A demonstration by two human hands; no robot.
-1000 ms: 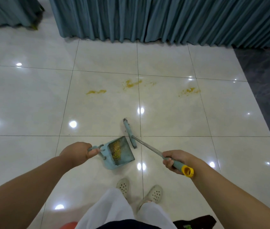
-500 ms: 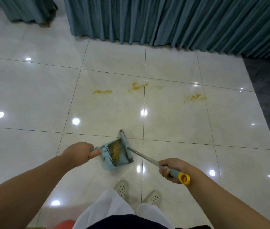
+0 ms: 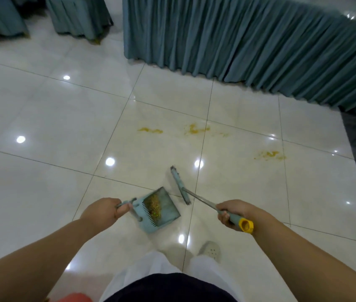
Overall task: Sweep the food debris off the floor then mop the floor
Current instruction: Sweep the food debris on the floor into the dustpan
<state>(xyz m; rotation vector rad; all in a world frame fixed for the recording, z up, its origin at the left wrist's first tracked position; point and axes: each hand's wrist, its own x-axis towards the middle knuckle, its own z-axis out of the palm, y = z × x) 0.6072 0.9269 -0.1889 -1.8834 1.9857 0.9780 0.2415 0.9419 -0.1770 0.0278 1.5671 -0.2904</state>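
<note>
- Three stains (image 3: 150, 130) remain beyond the dustpan (image 3: 159, 209), which the left hand (image 3: 103, 212) grips, debris (image 3: 154, 205) inside.
- Right hand (image 3: 233, 213) grips the broom (image 3: 180, 185), now drawn clear of the dustpan; mopping comes next.

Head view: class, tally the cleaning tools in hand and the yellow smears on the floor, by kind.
Dustpan: 1
Broom: 1
Yellow smears: 3
Total: 5

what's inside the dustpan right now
A band of yellowish-brown food debris lies inside the dustpan, against its comb teeth. The rest of the tray looks bare. Anything beneath the pile or under the pan is hidden.
</note>
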